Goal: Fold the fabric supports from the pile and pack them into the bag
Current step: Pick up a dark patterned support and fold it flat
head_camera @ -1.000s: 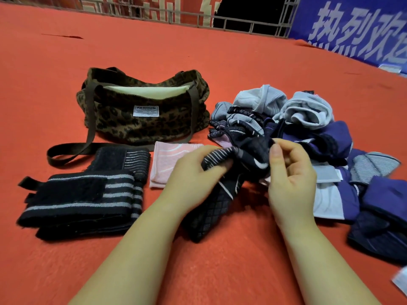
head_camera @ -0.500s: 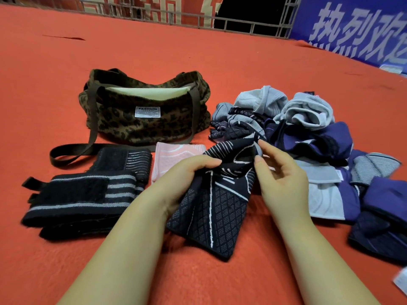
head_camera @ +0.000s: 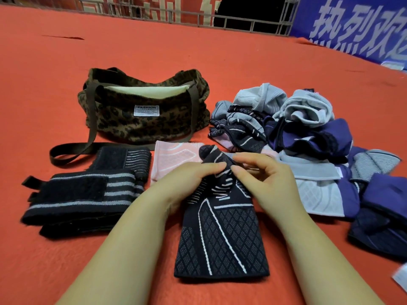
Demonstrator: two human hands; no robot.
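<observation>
A black knit support with white lines (head_camera: 220, 236) lies lengthwise on the red floor in front of me. My left hand (head_camera: 187, 179) and my right hand (head_camera: 266, 179) both pinch its bunched far end. The leopard-print bag (head_camera: 141, 126) stands open at the back left, its pale lining showing. A pile of grey, purple and dark supports (head_camera: 308, 133) spreads to the right. A folded pink support (head_camera: 171, 159) and folded black striped wraps (head_camera: 83, 190) lie on the left.
The red carpet (head_camera: 220, 62) stretches far behind the bag and pile. A metal railing (head_camera: 242, 20) and a blue banner (head_camera: 356, 25) stand at the back. The bag's long strap (head_camera: 72, 150) loops over the floor by the black wraps.
The black support came out of the pile toward me and now lies stretched flat. Both hands shifted to its far end, closer together.
</observation>
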